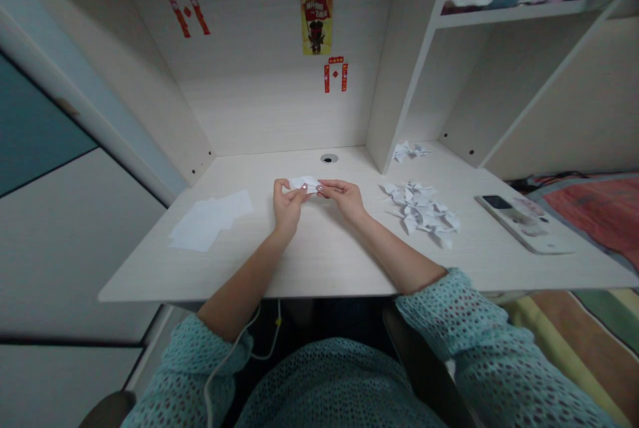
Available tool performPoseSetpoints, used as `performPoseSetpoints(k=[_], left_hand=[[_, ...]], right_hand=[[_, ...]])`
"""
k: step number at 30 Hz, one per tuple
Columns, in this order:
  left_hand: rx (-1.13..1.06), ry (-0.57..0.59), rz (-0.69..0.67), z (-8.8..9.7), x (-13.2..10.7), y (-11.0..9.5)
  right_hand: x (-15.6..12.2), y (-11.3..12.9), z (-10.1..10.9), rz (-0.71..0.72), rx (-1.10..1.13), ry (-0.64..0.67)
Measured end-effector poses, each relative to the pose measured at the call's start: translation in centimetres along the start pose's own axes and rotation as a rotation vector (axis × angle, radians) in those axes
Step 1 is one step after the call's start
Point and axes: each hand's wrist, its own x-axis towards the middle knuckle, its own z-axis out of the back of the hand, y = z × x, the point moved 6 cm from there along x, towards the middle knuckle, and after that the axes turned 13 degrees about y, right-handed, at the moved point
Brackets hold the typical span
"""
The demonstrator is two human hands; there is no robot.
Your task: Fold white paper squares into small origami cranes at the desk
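One small, folded white paper (304,182) is pinched by left hand (288,207) and right hand (346,198).

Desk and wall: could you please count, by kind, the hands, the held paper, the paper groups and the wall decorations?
Hands: 2 (left hand, right hand)
Held paper: 1
Flat sheet group: 1
Paper-bit heaps: 2 (near heap, far heap)
Yellow poster: 1
Red sticker sets: 2 (upper set, lower set)
Total: 9
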Motion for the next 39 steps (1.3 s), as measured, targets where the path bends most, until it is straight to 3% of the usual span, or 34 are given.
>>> performPoseSetpoints(k=[12, 18, 22, 30, 39], left_hand=[[0.019, -0.04, -0.051, 0.4, 0.0, 0.2], [0.066, -0.087, -0.056, 1.1, 0.1, 0.3], [0.128, -0.048, -0.105, 1.0, 0.1, -0.1], [0.327, -0.014, -0.084, 0.4, -0.5, -0.3], [0.241, 0.036, -0.049, 0.1, -0.3, 0.2]], right_hand=[[0.2, -0.9, -0.1, -0.052, -0.018, -0.006], [0.3, -0.7, -0.5, -0.032, 0.01, 0.057], [0.2, -0.3, -0.6, -0.054, 0.008, 0.096], [-0.1, -0.6, 0.0, -0.11, -0.156, -0.024], [-0.3, -1.4, -0.3, -0.133, -0.151, -0.04]])
